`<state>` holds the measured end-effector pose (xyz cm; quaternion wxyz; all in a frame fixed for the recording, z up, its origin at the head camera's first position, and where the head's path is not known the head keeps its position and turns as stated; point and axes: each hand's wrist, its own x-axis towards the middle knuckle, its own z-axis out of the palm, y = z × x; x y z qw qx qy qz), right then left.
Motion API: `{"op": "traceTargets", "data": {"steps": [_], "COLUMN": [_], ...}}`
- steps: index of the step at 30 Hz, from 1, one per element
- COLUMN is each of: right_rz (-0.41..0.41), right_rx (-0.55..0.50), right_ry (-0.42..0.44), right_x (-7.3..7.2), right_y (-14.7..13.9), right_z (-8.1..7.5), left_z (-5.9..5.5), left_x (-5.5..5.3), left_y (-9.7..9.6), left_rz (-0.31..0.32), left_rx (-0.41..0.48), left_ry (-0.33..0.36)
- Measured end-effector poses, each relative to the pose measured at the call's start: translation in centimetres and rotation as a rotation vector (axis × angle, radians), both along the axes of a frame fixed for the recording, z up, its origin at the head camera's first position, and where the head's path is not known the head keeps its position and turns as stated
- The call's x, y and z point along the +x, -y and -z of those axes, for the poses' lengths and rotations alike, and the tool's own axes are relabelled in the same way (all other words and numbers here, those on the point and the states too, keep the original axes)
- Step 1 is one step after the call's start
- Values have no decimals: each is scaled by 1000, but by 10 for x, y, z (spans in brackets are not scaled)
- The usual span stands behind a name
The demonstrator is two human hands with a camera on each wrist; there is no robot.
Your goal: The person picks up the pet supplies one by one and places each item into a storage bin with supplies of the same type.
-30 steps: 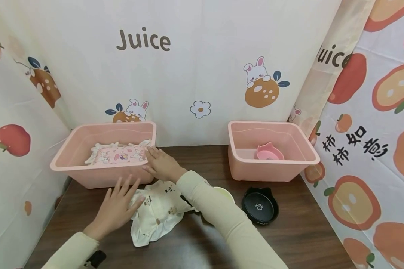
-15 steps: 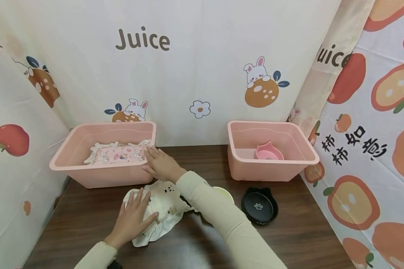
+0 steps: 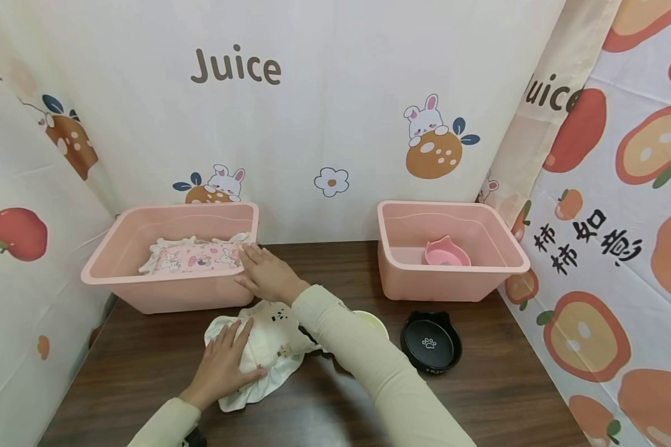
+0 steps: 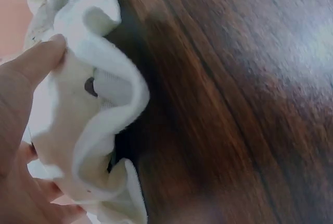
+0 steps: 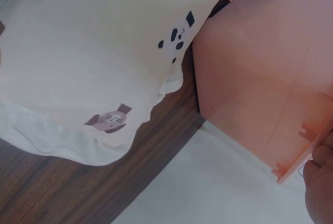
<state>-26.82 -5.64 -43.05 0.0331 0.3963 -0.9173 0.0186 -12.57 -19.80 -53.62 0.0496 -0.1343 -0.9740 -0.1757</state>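
A cream cloth piece [image 3: 279, 326] with a ruffled white edge and small animal prints lies on the dark wooden table. My left hand [image 3: 220, 366] grips its left part, thumb at the near side and fingers across the top; the fabric bulges between them. In the left wrist view the thumb presses beside the raised ruffle [image 4: 132, 88]. My right hand [image 3: 271, 273] lies with straight fingers over the right rim of the left pink bin [image 3: 173, 295]. Inside that bin is a pink printed cloth [image 3: 196, 257] with ruffles. The right forearm covers the cream cloth's right end.
Another pink bin [image 3: 436, 284] stands at the back right and holds a pink cat-eared bowl [image 3: 446, 251]. A black pet bowl [image 3: 430, 341] with a paw print is in front of it. Partly behind the right sleeve is a pale yellow bowl [image 3: 373, 323]. Printed curtains surround the table.
My left hand has come down and right from beside the bin onto the cream cloth, and its fingers have drawn together there. The right hand has stayed on the bin's rim.
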Motion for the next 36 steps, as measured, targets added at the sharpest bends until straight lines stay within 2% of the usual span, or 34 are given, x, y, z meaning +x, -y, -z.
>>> {"op": "traceTargets", "data": {"steps": [7, 12, 19, 26, 33, 36], "right_rz": [-3, -5, 2, 3, 6, 1], "right_rx": [-4, -2, -1, 2, -4, -10], "right_ry": [1, -3, -5, -2, -4, -1], "right_x": [-1, -1, -1, 0, -1, 0], "right_y": [1, 0, -1, -1, 0, 0], "right_z": [3, 3, 0, 0, 0, 0], "left_z": [3, 4, -2, -9, -16, -15], "left_x": [1, 3, 10, 12, 4, 0], "left_y": [2, 8, 22, 30, 21, 17], "left_rz": [48, 59, 82, 127, 134, 145], "left_rx": [19, 23, -5, -57, -55, -62], "left_ry": [-120, -131, -130, -99, 6, 26]}}
